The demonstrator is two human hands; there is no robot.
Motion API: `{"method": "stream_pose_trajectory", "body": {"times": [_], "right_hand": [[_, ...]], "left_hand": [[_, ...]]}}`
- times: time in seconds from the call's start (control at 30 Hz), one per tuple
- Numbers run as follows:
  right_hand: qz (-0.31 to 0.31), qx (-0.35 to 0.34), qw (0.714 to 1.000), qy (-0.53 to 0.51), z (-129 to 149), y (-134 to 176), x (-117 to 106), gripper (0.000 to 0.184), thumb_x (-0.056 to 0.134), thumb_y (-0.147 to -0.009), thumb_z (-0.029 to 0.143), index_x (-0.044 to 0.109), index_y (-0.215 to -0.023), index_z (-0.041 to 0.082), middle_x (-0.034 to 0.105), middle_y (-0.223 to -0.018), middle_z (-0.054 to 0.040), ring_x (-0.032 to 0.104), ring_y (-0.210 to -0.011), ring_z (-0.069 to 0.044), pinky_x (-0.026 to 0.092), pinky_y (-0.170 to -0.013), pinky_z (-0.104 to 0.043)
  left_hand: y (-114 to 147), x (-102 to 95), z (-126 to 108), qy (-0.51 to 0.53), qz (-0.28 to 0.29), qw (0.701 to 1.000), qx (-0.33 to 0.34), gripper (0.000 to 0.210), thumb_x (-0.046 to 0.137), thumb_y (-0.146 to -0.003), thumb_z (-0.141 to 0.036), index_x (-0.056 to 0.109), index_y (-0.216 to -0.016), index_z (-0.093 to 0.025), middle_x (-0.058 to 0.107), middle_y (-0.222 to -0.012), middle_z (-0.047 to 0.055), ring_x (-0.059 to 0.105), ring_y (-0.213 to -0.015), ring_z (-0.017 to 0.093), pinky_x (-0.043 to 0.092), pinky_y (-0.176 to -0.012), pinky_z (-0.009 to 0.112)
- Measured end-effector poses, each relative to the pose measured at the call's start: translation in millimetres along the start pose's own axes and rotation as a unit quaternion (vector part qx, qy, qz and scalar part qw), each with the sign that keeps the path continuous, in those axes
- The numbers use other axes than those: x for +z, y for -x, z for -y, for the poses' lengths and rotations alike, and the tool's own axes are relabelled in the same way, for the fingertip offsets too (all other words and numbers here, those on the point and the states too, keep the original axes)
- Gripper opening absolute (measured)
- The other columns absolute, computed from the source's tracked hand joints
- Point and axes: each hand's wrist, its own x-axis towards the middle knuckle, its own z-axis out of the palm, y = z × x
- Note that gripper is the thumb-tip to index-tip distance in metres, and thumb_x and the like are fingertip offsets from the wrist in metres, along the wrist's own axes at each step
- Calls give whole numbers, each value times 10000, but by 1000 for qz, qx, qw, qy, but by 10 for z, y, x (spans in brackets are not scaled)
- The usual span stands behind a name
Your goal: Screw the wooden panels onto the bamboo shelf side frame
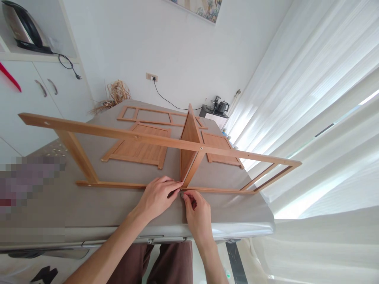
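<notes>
A long wooden frame (154, 139) stands on its edge on the grey-covered table. A slatted wooden panel (191, 132) stands crosswise at its middle, meeting the frame's upright. My left hand (158, 197) grips the frame's lower rail just left of that joint, fingers over the top and thumb on the near side. Right of it, my right hand (197, 207) is closed in a pinch at the near face of the lower rail, below the joint. A small dark thing shows at its fingertips, too small to name. A screw head (201, 148) shows in the upper rail.
Behind the frame lie two slatted panels (137, 148) (222, 146) and another open wooden frame (154, 114). The table's near edge (237, 228) is close to my body. White curtains (310, 98) hang at right. A kettle (25, 25) stands on the left cabinet.
</notes>
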Motion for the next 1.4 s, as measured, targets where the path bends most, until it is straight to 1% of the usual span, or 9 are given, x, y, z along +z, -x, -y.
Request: {"method": "stream_pose_trajectory", "body": {"times": [0.13,0.33,0.53,0.73,0.87,1.03,1.17,1.33,1.4], "right_hand": [[-8,12,1000,-6,-24,27,20,267,467,-990,364,698,-963,231,726,-894,-13,645,-780,-155,466,-740,-247],[-11,20,1000,-20,-21,30,-3,260,481,-989,366,706,-963,239,738,-911,-5,664,-786,-149,482,-752,-240],[-17,12,1000,-23,-29,26,-1,252,477,-994,350,705,-966,245,738,-923,4,662,-787,-143,488,-755,-237],[-26,-21,999,-15,-57,50,52,259,459,-1008,312,710,-994,250,733,-956,-7,663,-839,-144,489,-781,-238],[-36,-42,998,13,-66,69,84,264,447,-1020,295,705,-1007,243,722,-944,-19,657,-848,-146,489,-789,-239],[-26,-68,996,41,-70,83,109,223,468,-1018,273,689,-1035,250,708,-955,-23,644,-883,-159,490,-819,-262],[-24,-94,994,44,-47,66,108,216,476,-1006,226,689,-1018,255,712,-953,-19,638,-886,-161,494,-810,-261],[-21,-75,997,16,-34,25,70,221,481,-997,247,702,-991,260,720,-938,-13,656,-863,-154,500,-784,-246],[-21,-58,998,6,-28,11,48,225,480,-991,265,704,-972,256,724,-935,-12,661,-834,-152,500,-765,-241]], "left_hand": [[-3,6,4,0,0,1000,3,265,618,-923,-221,733,-1155,-278,774,-1057,23,691,-984,192,561,-870,346],[-10,3,5,-3,2,1000,6,255,603,-932,-224,737,-1145,-269,772,-1071,26,691,-986,190,564,-873,346],[-10,-3,8,-5,4,1000,2,257,613,-923,-233,738,-1144,-277,773,-1057,25,690,-988,198,568,-875,353],[-19,-18,-10,-7,-5,1000,6,242,621,-924,-244,747,-1128,-276,774,-1047,29,697,-971,192,573,-863,342],[-24,-12,-14,-8,-5,1000,-9,223,637,-918,-253,756,-1104,-288,775,-1029,21,704,-962,191,571,-862,347],[-18,4,-9,-4,-1,1000,-13,222,654,-906,-243,760,-1098,-283,776,-1033,18,708,-958,187,570,-855,345],[-22,7,2,1,2,1000,-17,234,661,-900,-237,761,-1104,-293,776,-1025,22,709,-965,189,568,-849,336],[-59,-24,-6,1,11,999,-36,252,697,-861,-237,771,-1085,-327,763,-1011,15,719,-876,187,581,-815,344],[-68,-35,-24,6,21,999,-47,264,694,-854,-225,772,-1082,-331,761,-1007,12,717,-886,191,581,-822,345]]}}
